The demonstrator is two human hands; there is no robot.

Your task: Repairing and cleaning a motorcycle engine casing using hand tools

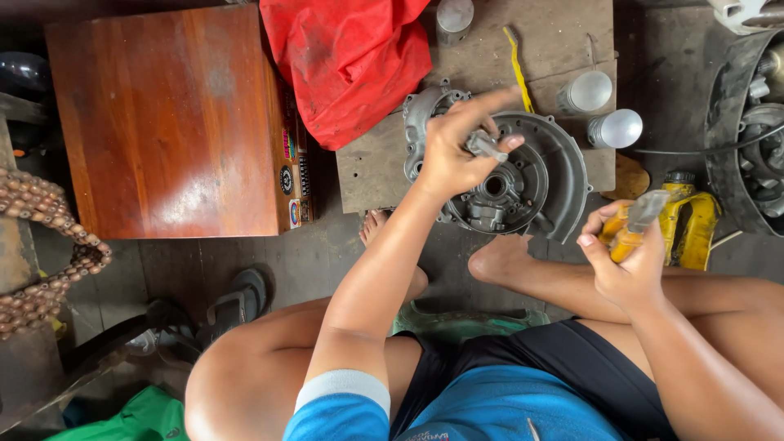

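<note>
The round grey cast-metal engine cover [523, 175] is lying on the floor by the person's feet; just above it, the left hand [457, 151] is pinching a small grey metal fitting [484, 145]. To the cover's right, the right hand [629, 261] is gripping a yellow-handled tool [633, 229], so seating the fitting seems underway, calling for careful alignment

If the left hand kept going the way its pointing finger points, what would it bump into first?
Probably the yellow strip on the wooden board: the left hand points its index finger up and right toward it. Depth is unclear, since the hand hovers above the grey engine cover.

The casing [523, 184] lies on a board [367, 175], a box [163, 122] left, two cans [604, 110] right.
</note>
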